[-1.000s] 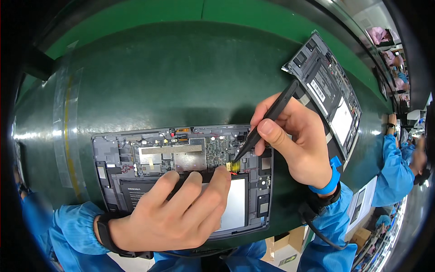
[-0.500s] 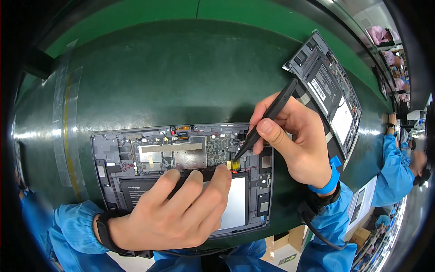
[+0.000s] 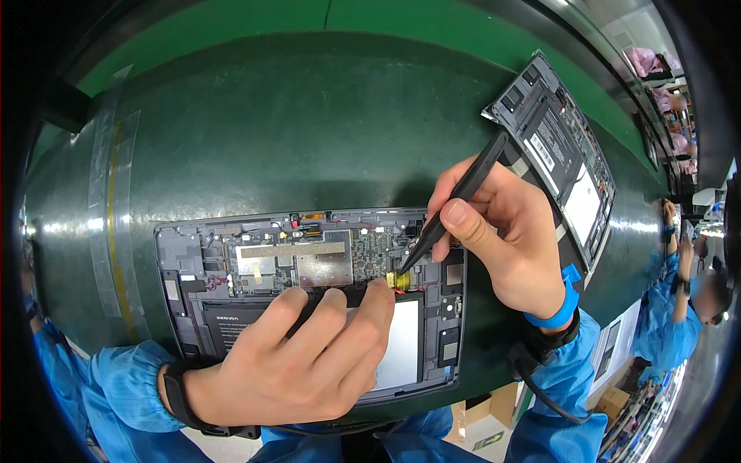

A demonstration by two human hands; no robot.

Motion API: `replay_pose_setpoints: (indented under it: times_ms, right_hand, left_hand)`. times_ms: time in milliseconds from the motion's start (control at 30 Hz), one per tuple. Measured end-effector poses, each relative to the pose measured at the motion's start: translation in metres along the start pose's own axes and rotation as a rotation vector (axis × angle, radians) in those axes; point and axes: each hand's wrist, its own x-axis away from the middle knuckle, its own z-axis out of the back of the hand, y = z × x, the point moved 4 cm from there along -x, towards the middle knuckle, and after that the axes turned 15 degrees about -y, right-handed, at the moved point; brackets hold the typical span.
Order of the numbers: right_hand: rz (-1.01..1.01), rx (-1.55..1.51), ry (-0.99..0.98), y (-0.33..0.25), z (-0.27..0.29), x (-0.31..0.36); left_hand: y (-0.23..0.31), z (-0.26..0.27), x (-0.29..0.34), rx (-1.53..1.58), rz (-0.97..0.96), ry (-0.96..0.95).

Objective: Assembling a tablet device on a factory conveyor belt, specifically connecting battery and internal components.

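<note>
An opened tablet [image 3: 189,309] lies in front of me, its circuit board and black battery exposed. My right hand [image 3: 505,239] pinches a black plastic spudger [image 3: 463,193]. The tool slants down, its tip at a small yellow-taped round part [image 3: 402,279] on the right of the board. My left hand [image 3: 305,359] lies over the battery with fingers stretched and bent downward. Its index fingertip rests beside a small yellow connector [image 3: 390,279], next to the spudger tip. The left hand hides much of the battery [image 3: 224,320] and the lower middle of the tablet.
A second opened tablet [image 3: 567,154] lies tilted at the right on the green mat [image 3: 309,131]. Clear tape strips [image 3: 116,224] run along the left. An open cardboard box [image 3: 494,413] is below the table edge. A co-worker in blue [image 3: 664,316] is at far right.
Both my hands and the spudger hold almost the same place. At far right, the co-worker's arms and head have shifted.
</note>
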Motion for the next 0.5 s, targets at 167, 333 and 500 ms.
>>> replay_pose_setpoints:
  times_ms: [167,333,500]
  right_hand:
    - [-0.023,0.061,-0.010,-0.0016,-0.0018,-0.0005]
    - [-0.019,0.091,-0.010,-0.0026,-0.0025,-0.0001]
    - [-0.042,0.105,-0.005,-0.0023,-0.0018,0.0002]
  left_hand:
    - [0.0001,-0.0005,0.0004,0.003,0.002,-0.002]
    - [0.0010,0.0010,0.0011,-0.005,0.007,-0.001]
    - [0.0010,-0.0012,0.0001,-0.002,0.005,0.002]
